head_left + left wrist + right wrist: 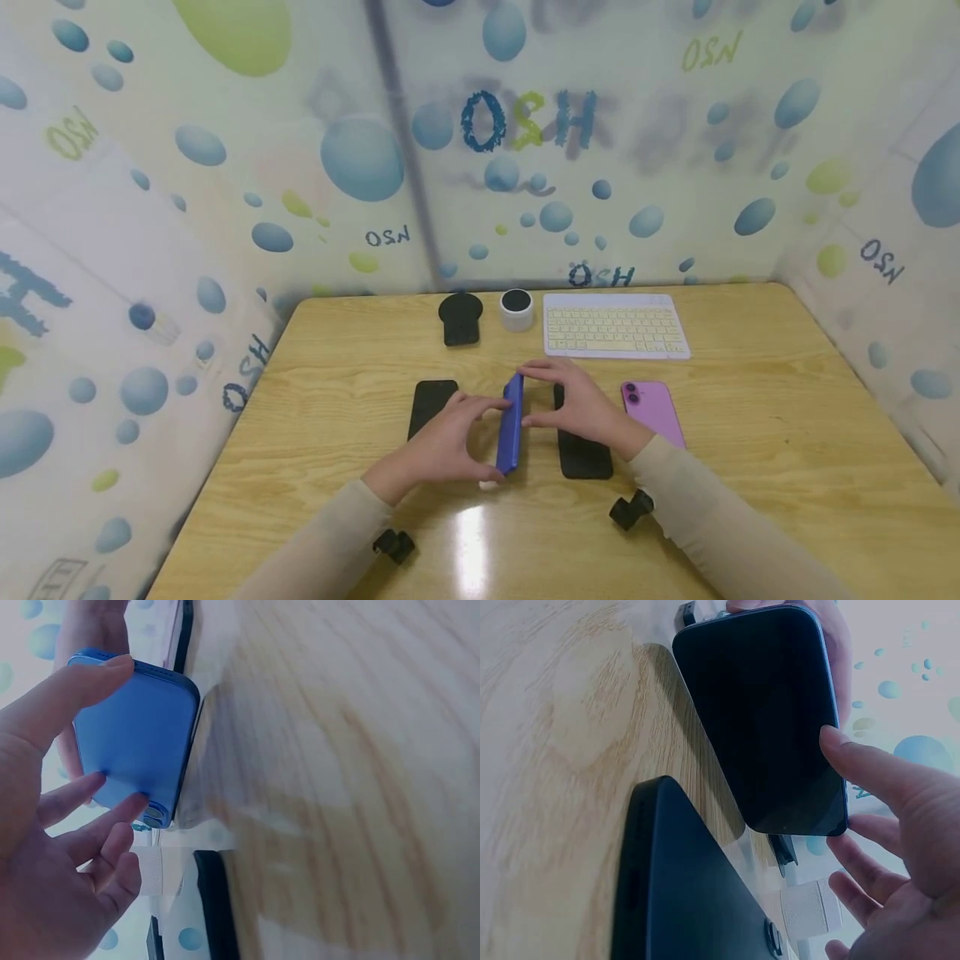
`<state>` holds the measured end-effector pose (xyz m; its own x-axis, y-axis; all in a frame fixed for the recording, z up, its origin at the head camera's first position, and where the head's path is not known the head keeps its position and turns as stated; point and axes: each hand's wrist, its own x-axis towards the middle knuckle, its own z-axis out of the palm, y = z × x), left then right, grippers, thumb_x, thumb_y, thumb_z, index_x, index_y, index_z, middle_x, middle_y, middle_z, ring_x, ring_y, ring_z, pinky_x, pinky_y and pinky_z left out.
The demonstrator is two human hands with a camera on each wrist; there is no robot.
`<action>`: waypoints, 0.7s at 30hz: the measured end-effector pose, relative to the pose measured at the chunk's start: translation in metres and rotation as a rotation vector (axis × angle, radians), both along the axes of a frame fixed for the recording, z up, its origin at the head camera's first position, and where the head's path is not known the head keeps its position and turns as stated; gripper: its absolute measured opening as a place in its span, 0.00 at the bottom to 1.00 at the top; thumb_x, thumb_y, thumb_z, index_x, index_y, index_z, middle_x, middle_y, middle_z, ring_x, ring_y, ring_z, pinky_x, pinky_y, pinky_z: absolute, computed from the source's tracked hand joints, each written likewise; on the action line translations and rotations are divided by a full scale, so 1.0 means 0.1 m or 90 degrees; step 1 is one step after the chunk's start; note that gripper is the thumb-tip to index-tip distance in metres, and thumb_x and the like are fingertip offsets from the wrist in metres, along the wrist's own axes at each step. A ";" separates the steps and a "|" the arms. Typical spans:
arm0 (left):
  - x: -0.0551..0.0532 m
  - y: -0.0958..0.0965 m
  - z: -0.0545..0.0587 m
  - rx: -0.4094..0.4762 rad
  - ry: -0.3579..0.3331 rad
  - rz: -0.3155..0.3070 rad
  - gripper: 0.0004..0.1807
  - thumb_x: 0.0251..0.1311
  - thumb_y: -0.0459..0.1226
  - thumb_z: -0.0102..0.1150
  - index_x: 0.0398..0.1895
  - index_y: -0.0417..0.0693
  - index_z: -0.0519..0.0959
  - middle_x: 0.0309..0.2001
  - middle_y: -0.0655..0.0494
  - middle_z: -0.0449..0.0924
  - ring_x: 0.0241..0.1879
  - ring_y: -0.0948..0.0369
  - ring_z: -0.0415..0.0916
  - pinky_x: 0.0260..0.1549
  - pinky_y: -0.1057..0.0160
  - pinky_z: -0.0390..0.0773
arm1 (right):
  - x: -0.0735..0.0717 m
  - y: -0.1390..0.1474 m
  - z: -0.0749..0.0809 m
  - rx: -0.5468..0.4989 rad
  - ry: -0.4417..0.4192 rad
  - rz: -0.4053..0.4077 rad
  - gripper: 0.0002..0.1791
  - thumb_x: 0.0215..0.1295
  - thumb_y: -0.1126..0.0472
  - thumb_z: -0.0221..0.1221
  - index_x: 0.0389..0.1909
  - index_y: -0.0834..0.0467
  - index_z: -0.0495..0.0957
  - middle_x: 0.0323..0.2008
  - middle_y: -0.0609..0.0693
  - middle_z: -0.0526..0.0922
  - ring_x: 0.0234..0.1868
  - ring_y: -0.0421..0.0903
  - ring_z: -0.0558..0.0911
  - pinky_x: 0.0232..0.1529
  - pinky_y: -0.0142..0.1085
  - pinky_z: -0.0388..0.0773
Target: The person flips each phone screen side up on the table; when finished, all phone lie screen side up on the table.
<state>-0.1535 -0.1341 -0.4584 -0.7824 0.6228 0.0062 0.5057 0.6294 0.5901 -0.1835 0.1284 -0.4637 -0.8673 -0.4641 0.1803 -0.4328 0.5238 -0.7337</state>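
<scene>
One left hand [450, 437], one right hand [581, 406] pinching blue phone [511, 429]; black phone [431, 407] left of it; keyboard [615, 329] behind it.

Reaches forearms [330, 537] in from the near side, pinching with left hand [448, 443] and right hand [581, 406], thumbs [71, 694] nearer than forefingers [546, 367].

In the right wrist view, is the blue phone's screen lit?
No, the screen of the blue phone looks dark all over, with no picture visible.

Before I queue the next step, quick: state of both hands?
Left hand: holding the blue phone.
Right hand: holding the same phone.
</scene>
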 end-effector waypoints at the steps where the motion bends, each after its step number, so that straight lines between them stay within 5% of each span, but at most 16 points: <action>1: 0.00 0.00 0.01 0.006 -0.002 -0.002 0.52 0.41 0.53 0.84 0.74 0.57 0.70 0.70 0.63 0.75 0.59 0.58 0.68 0.57 0.56 0.75 | 0.00 0.00 0.00 0.002 0.002 0.000 0.41 0.52 0.49 0.79 0.68 0.54 0.78 0.68 0.54 0.77 0.70 0.59 0.72 0.69 0.61 0.67; 21: 0.02 -0.06 0.11 0.042 0.001 -0.006 0.55 0.43 0.52 0.84 0.76 0.59 0.66 0.71 0.69 0.71 0.56 0.56 0.68 0.53 0.56 0.76 | 0.02 -0.12 0.03 -0.005 0.010 0.001 0.41 0.52 0.49 0.79 0.68 0.52 0.78 0.69 0.54 0.77 0.72 0.59 0.71 0.71 0.62 0.65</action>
<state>-0.1517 -0.1398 -0.4473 -0.7761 0.6287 0.0487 0.5126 0.5841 0.6294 -0.1819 0.1162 -0.4607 -0.8635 -0.4640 0.1977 -0.4454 0.5175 -0.7306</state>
